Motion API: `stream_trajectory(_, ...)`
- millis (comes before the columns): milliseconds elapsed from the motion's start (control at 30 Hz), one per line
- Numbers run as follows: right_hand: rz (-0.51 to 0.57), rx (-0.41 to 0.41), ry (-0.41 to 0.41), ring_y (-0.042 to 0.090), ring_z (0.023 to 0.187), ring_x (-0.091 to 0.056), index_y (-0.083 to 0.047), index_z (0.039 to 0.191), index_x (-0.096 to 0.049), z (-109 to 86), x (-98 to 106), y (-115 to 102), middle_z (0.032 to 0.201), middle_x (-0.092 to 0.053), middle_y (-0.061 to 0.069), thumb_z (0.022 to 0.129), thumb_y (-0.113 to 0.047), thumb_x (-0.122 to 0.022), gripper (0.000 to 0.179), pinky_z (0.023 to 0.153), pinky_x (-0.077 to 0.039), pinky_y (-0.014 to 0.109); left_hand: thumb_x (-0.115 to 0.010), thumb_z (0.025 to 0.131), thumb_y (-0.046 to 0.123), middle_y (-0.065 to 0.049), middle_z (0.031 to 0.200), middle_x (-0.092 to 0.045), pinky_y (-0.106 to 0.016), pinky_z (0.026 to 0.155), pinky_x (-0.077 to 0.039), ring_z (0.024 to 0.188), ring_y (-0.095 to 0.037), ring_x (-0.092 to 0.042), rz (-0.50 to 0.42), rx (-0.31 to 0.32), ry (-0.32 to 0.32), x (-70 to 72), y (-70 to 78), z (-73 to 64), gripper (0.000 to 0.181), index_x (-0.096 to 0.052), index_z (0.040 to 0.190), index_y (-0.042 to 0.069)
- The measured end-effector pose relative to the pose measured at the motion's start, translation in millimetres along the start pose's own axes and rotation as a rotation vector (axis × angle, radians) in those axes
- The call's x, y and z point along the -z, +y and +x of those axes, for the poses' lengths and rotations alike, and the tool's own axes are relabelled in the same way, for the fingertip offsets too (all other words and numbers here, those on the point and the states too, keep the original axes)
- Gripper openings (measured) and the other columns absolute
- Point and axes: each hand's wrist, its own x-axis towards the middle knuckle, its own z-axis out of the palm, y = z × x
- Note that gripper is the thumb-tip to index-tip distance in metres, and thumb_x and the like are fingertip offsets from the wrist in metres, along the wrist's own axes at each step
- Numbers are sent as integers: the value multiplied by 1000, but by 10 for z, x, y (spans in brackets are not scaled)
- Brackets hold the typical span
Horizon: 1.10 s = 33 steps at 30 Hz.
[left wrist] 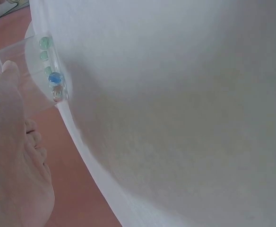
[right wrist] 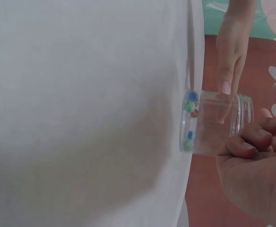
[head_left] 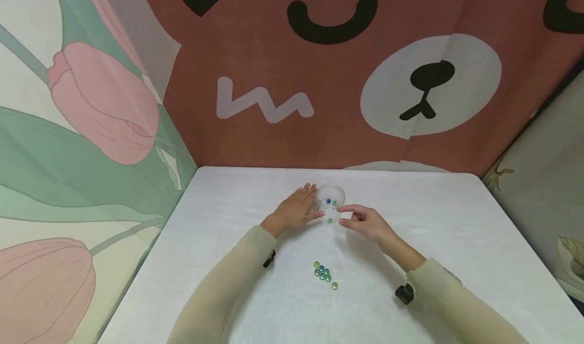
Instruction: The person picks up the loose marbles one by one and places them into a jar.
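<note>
A clear jar with a threaded mouth stands upright near the far side of the table, with several blue, green and orange-brown marbles on its bottom. My left hand lies against the jar's left side, fingers extended and thumb toward its front. In the left wrist view, the left thumb overlaps the jar wall. To the right of the jar is my right hand, its index finger and thumb apart with nothing visible between them. Its other fingers bend loosely close to the jar.
Several loose green, yellow-green and blue marbles lie in a small group on the white table, nearer to me than the jar. A reddish-brown patterned cloth hangs behind the table's far edge. A floral cloth hangs at the left.
</note>
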Motion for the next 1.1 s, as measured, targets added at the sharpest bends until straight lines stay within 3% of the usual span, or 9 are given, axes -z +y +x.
stream_trajectory(333, 19, 77, -135, 14, 66, -45, -8, 127, -70, -161, -12, 87, 73, -52, -1, 92, -23, -76, 38, 54, -36, 23, -32, 102, 67, -6, 170, -12, -31, 128, -3, 157, -21, -4, -15, 0, -3, 3, 4, -5, 87, -15, 163, 6)
stream_trajectory(600, 1, 151, -291, 14, 70, -49, -3, 132, -65, -213, -25, 183, 77, -54, 0, 95, -18, -73, 41, 59, -41, 23, -34, 102, 66, -6, 170, -12, -31, 128, -3, 157, -21, -4, -27, 3, 4, 5, 4, -4, 87, -15, 163, 7)
stream_trajectory(867, 9, 204, -474, 8, 71, -47, -6, 136, -64, -253, -51, 251, 77, -50, -3, 94, -14, -74, 44, 62, -41, 20, -34, 102, 66, -6, 170, -11, -31, 128, -3, 157, -21, -4, -14, 4, 7, -17, 2, 2, 87, -15, 163, 6)
stream_trajectory(1100, -10, 225, -561, 7, 69, -45, -10, 133, -66, -269, -75, 281, 76, -49, -4, 93, -14, -75, 42, 61, -41, 20, -32, 103, 66, -6, 170, -11, -31, 128, -3, 157, -21, -4, -4, -2, 9, -11, -2, -6, 86, -15, 163, 6)
